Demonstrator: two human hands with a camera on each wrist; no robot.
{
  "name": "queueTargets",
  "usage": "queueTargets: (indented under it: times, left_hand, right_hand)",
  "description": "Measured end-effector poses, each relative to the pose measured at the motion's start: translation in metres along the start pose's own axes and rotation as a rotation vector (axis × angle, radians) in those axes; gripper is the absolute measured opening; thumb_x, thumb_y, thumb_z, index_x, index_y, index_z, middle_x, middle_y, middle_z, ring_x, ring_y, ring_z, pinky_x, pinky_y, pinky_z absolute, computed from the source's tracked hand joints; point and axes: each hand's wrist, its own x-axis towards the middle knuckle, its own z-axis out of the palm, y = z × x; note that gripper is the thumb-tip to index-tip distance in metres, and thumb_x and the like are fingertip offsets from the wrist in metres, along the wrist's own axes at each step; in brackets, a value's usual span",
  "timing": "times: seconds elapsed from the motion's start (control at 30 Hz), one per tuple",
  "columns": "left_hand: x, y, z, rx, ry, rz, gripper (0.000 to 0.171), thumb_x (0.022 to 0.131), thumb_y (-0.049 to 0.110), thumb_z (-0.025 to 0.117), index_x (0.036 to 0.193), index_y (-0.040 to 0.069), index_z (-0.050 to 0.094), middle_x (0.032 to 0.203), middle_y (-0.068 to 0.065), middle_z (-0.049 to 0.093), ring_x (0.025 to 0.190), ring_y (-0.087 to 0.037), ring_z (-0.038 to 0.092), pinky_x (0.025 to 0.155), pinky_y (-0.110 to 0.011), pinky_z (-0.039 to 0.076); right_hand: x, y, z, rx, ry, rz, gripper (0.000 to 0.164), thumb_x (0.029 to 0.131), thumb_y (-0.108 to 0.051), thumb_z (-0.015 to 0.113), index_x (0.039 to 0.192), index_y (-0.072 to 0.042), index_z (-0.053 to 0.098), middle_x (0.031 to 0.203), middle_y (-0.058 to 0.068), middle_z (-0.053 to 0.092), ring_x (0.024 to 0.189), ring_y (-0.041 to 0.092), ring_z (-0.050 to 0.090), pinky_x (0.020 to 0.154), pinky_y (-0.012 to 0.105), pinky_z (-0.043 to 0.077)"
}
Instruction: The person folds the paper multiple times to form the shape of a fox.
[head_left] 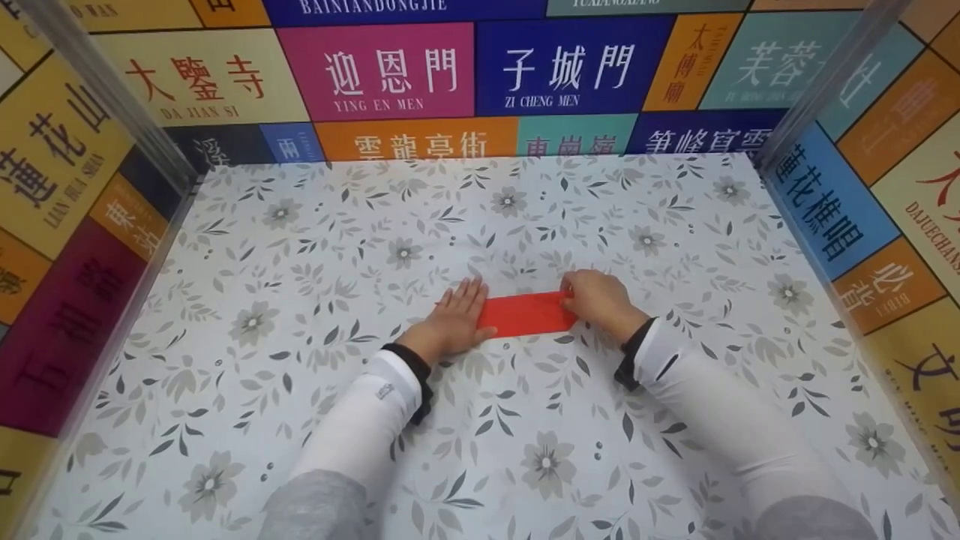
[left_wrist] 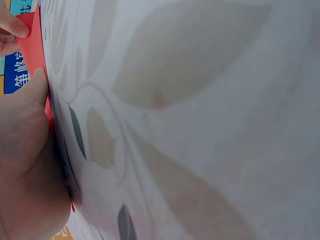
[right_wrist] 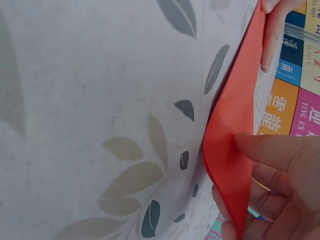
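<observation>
A rectangular piece of red paper (head_left: 526, 315) lies across the middle of the table between both hands. My left hand (head_left: 456, 319) rests flat over its left end, fingers straight and pointing away from me, covering that end. At the other end, my right hand (head_left: 598, 301) pinches the paper's edge between thumb and fingers. The right wrist view shows the right thumb (right_wrist: 265, 147) on the face of the red paper (right_wrist: 237, 115), with fingers behind it. There the paper bows up from the table at the pinched end.
A white tabletop (head_left: 555, 405) printed with grey flowers and leaves spreads under everything. Colourful panels (head_left: 390, 71) with Chinese lettering stand along the back and both sides. Clear strips (head_left: 825, 82) run along the back corners.
</observation>
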Motion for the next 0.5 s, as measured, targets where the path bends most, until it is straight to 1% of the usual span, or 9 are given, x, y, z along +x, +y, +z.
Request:
queueTargets:
  times: [0.07, 0.23, 0.37, 0.5]
  left_hand:
    - [0.000, -0.001, 0.000, 0.003, 0.006, 0.003, 0.080, 0.102, 0.051, 0.033, 0.155, 0.005, -0.004, 0.163, -0.011, -0.010, 0.151, -0.027, -0.010, 0.122, -0.043, 0.000]
    - [0.000, -0.001, 0.000, -0.006, 0.013, 0.010, 0.080, 0.102, 0.051, 0.032, 0.155, 0.005, -0.004, 0.163, -0.011, -0.009, 0.151, -0.027, -0.009, 0.122, -0.043, 0.000]
    - [0.000, 0.000, 0.001, -0.013, 0.010, 0.007, 0.080, 0.101, 0.052, 0.032, 0.155, 0.006, -0.005, 0.163, -0.010, -0.010, 0.151, -0.027, -0.010, 0.122, -0.043, -0.001]
    - [-0.001, 0.000, 0.000, -0.019, 0.008, 0.008, 0.080, 0.101, 0.052, 0.033, 0.155, 0.006, -0.005, 0.163, -0.010, -0.010, 0.151, -0.027, -0.010, 0.122, -0.043, -0.001]
  right_hand:
    - [-0.001, -0.001, -0.001, 0.002, 0.003, -0.002, 0.016, 0.091, -0.017, 0.062, 0.101, -0.006, 0.067, 0.087, 0.010, 0.066, 0.079, 0.026, 0.058, 0.069, 0.035, 0.046]
    - [-0.004, 0.000, -0.005, 0.030, 0.003, 0.025, 0.018, 0.090, -0.017, 0.062, 0.103, -0.006, 0.068, 0.091, 0.011, 0.067, 0.081, 0.026, 0.058, 0.069, 0.036, 0.047]
    - [-0.006, 0.007, -0.007, 0.076, 0.003, 0.062, 0.017, 0.089, -0.018, 0.062, 0.101, -0.006, 0.067, 0.089, 0.011, 0.066, 0.073, 0.025, 0.059, 0.061, 0.033, 0.046]
    - [-0.009, 0.012, -0.008, 0.158, 0.036, 0.071, 0.015, 0.086, -0.017, 0.064, 0.096, -0.006, 0.068, 0.087, 0.010, 0.065, 0.062, 0.022, 0.057, 0.052, 0.029, 0.044]
